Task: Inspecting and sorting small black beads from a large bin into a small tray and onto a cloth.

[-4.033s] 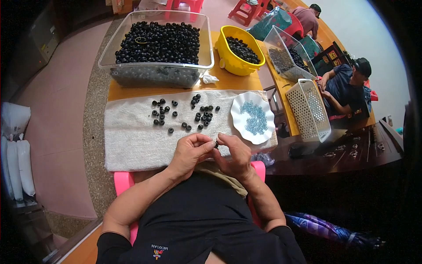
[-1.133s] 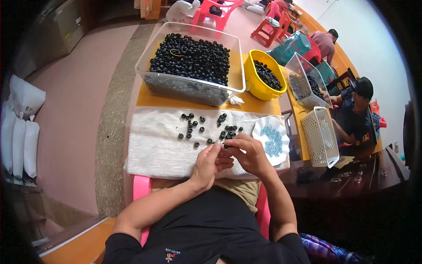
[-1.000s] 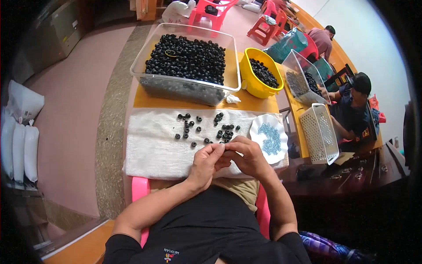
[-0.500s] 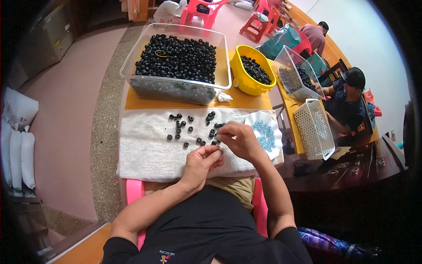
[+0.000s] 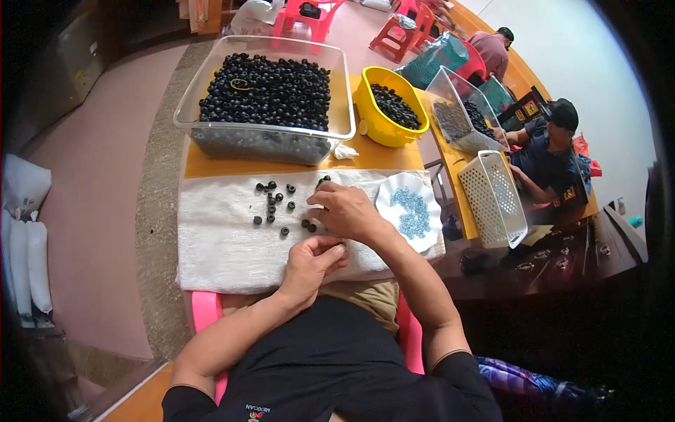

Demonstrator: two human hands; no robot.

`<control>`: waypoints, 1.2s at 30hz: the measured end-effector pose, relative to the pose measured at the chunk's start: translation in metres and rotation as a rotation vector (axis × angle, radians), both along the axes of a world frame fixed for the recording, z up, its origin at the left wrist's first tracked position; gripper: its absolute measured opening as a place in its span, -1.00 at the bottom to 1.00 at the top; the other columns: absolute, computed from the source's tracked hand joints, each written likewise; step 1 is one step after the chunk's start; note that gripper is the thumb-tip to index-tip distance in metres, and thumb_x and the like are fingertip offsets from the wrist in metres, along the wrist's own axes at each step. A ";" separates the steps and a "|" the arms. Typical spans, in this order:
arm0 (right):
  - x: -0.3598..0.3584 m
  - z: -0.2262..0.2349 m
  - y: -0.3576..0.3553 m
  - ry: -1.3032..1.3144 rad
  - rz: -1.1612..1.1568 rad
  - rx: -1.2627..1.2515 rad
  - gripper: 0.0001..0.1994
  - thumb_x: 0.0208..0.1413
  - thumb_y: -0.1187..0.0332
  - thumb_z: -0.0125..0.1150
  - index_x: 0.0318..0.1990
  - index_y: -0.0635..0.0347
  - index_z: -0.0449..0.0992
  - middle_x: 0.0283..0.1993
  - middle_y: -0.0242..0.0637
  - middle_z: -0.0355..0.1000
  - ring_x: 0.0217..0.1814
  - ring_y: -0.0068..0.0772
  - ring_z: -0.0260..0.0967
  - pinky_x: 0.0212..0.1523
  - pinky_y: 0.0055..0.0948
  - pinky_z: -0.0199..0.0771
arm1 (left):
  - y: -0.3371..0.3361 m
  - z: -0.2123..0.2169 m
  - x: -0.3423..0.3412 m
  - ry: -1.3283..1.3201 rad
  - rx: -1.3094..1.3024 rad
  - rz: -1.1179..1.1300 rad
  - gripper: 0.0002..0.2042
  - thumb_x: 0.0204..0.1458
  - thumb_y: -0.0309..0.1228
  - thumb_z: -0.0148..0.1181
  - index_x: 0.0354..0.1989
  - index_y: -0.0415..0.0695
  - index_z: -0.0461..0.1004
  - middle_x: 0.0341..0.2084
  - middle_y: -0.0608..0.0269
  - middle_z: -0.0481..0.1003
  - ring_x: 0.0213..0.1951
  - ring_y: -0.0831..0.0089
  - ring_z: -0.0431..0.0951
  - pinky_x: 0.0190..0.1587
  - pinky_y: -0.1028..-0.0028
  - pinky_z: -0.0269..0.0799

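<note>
A white towel [image 5: 225,246] lies on the table in front of me, with loose black bead-like pieces [image 5: 273,200], each with a hole, scattered across it. My left hand [image 5: 309,264] is closed in a pinch near the towel's front edge; whatever its fingertips hold is hidden. Above the right-hand group of black pieces, my right hand [image 5: 346,211] reaches with fingers slightly apart and bent downward, covering some of them. Beside that hand sits a white scalloped plate [image 5: 430,205] of small clear-blue pieces [image 5: 411,214].
Behind the towel stand a large clear bin [image 5: 260,145] and a yellow tub [image 5: 376,123], both holding black pieces. A crumpled white tissue [image 5: 344,152] lies between them. At right, a co-worker [image 5: 552,151] sits by another clear bin [image 5: 450,98] and a white perforated basket [image 5: 496,200].
My right hand has left the left fingertips and moved left over the black pieces, its back now uppermost. The left hand keeps its pinch. The whole view has shifted slightly.
</note>
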State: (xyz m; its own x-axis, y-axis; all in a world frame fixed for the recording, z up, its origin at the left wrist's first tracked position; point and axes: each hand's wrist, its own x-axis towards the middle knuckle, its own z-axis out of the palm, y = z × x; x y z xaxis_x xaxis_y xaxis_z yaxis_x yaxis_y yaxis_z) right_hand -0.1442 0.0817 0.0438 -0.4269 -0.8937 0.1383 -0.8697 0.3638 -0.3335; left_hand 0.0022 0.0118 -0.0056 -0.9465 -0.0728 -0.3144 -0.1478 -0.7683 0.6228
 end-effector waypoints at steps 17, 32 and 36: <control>-0.035 0.003 0.121 0.201 -0.424 -0.007 -0.89 0.00 0.39 0.23 -0.33 0.15 0.63 -0.32 -0.12 0.51 -0.21 -0.02 0.48 -0.15 -0.19 0.46 | 0.002 0.001 0.001 0.011 -0.054 -0.103 -0.79 0.13 -0.52 0.19 -0.09 -0.31 0.42 -0.28 0.13 0.54 -0.25 0.44 0.60 -0.11 0.47 0.58; -0.034 -0.004 0.117 0.148 -0.469 0.041 -0.92 -0.05 0.42 0.20 -0.44 0.21 0.57 -0.36 -0.06 0.51 -0.25 0.03 0.48 -0.18 -0.16 0.47 | 0.000 0.001 0.001 0.008 -0.040 -0.107 -0.82 0.12 -0.55 0.20 -0.12 -0.29 0.45 -0.29 0.17 0.55 -0.27 0.46 0.59 -0.11 0.47 0.58; -0.033 0.000 0.114 0.145 -0.478 0.054 -0.92 -0.07 0.42 0.20 -0.43 0.22 0.56 -0.35 -0.04 0.51 -0.24 0.03 0.48 -0.18 -0.16 0.47 | 0.000 0.002 0.001 0.008 -0.033 -0.112 -0.83 0.11 -0.55 0.20 -0.13 -0.29 0.45 -0.29 0.17 0.55 -0.28 0.46 0.59 -0.12 0.47 0.58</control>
